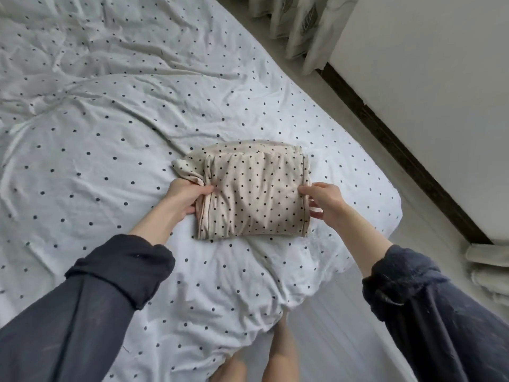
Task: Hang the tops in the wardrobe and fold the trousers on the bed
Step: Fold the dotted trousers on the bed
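So the cream polka-dot trousers point(253, 194) are folded into a chunky little rectangle, lying on the bed point(96, 128) near its right-hand edge, sitting on a rumpled white duvet with dark dots. A loose bit of the fabric pokes out at the bundle's upper left corner.

The left hand point(185, 198) is at the left side of the bundle, thumb on top and fingers curled under the edge, so it's clamped on the cloth there. The right hand point(323, 198) is at the bundle's right edge, thumb and forefinger pinched together on the seam, the other fingers loosely curled just off the side.

Both arms are in dark grey sleeves point(110, 285) pushed up above the wrists. Right of the bundle, past the bed edge, there's pale floor, a dark skirting strip point(399, 150) along a white wall, and leaf-print curtains point(297, 26) further up.
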Motion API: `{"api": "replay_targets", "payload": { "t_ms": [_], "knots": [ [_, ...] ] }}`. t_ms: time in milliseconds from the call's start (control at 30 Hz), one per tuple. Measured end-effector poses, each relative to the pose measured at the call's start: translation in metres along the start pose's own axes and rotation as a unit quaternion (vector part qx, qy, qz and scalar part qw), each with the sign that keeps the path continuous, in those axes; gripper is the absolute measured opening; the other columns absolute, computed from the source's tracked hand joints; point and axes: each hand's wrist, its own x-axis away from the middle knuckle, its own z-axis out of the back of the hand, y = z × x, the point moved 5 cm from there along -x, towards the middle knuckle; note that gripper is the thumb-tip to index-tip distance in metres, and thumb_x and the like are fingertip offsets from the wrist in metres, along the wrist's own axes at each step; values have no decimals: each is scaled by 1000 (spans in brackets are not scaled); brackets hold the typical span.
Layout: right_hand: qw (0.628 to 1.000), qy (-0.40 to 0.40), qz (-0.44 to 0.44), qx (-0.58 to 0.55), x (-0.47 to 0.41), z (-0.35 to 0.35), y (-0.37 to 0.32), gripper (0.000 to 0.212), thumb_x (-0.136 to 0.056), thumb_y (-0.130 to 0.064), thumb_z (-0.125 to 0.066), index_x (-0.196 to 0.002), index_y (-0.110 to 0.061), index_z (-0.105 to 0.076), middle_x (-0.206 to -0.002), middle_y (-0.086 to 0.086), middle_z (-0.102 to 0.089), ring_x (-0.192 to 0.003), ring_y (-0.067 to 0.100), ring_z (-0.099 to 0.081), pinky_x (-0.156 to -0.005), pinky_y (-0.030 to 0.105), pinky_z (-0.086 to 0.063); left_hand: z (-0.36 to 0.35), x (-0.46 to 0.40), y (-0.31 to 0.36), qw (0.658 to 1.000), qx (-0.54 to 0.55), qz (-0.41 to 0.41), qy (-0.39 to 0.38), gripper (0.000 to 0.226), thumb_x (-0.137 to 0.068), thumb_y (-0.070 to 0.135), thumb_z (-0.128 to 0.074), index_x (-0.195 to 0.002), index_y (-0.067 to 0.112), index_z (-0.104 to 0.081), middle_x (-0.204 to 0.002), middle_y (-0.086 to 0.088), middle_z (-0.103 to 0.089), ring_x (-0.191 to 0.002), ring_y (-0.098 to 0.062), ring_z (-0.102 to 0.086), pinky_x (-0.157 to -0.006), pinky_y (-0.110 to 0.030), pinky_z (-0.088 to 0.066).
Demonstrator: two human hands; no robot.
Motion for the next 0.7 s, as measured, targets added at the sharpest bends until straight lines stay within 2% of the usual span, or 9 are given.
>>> {"api": "replay_targets", "payload": {
  "t_ms": [67, 133, 167, 200, 267, 333, 400, 500, 700],
  "knots": [
    [1000, 6, 5, -3, -2, -3, 2, 14, -86, -16, -66, -77, -11, -56, -69, 2, -42, -63, 16, -42, -55, 27, -45, -2, -4, 1, 999, -8, 8, -38, 10, -83, 6, -69, -88, 12, -63, -75, -2, -70, -76, -15, -66, -78, -34, -55],
    [1000, 2, 19, 1, -2, -6, 5, 13, -88, -21, -64, -89, -10, -58, -67, 1, -38, -60, 14, -38, -59, 29, -40, -3, -3, 2, 997, -3, 14, -76, 8, -84, 6, -67, -88, 12, -63, -64, 3, -71, -64, -10, -67, -58, -25, -55],
    [1000, -5, 24, 4, -1, -7, 6, 17, -89, -24, -64, -95, -9, -58, -67, 1, -35, -61, 13, -35, -63, 31, -38, -3, -3, 1, 996, -1, 17, -92, 8, -84, 7, -67, -88, 13, -63, -64, 4, -71, -63, -9, -67, -53, -23, -53],
    [1000, -16, 26, 4, 0, -9, 7, 18, -89, -26, -64, -95, -9, -59, -68, 1, -33, -61, 13, -34, -66, 34, -36, -3, -3, 0, 994, -2, 18, -105, 9, -84, 7, -68, -89, 13, -64, -67, 4, -72, -67, -10, -67, -53, -23, -52],
    [999, -29, 27, -3, 3, -10, 7, 16, -88, -24, -65, -82, -12, -56, -70, 3, -32, -64, 17, -34, -70, 36, -36, -2, -2, 0, 993, -5, 15, -116, 12, -82, 6, -69, -91, 13, -65, -77, 1, -72, -75, -12, -65, -55, -25, -51],
    [999, -21, 28, -13, 4, -8, 6, 19, -88, -18, -64, -75, -12, -51, -77, 7, -39, -71, 21, -41, -70, 36, -40, -1, -3, 0, 995, -9, 11, -104, 14, -80, 5, -71, -90, 11, -65, -82, -3, -70, -75, -14, -64, -58, -27, -50],
    [999, -12, 33, -27, 8, -5, 4, 19, -89, -14, -62, -74, -13, -50, -80, 6, -48, -68, 18, -50, -63, 30, -46, 1, -1, 1, 996, -17, 10, -87, 15, -78, 5, -73, -90, 10, -65, -82, -4, -69, -72, -15, -63, -57, -29, -49],
    [998, -11, 44, -40, 21, 1, 1, 24, -90, -12, -61, -69, -14, -49, -74, 0, -51, -61, 11, -52, -52, 25, -45, 5, 5, 8, 996, -40, 9, -77, 17, -77, 5, -73, -92, 9, -65, -83, -5, -68, -73, -16, -63, -57, -28, -46],
    [994, 35, 54, -86, 69, 43, -5, 20, -87, -13, -63, -76, -15, -47, -80, 3, -51, -68, 15, -51, -58, 29, -48, -7, 43, 50, 990, -68, -15, -120, 9, -77, 5, -72, -77, 7, -64, -62, -3, -70, -69, -19, -63, -56, -31, -48]
  ]
}}
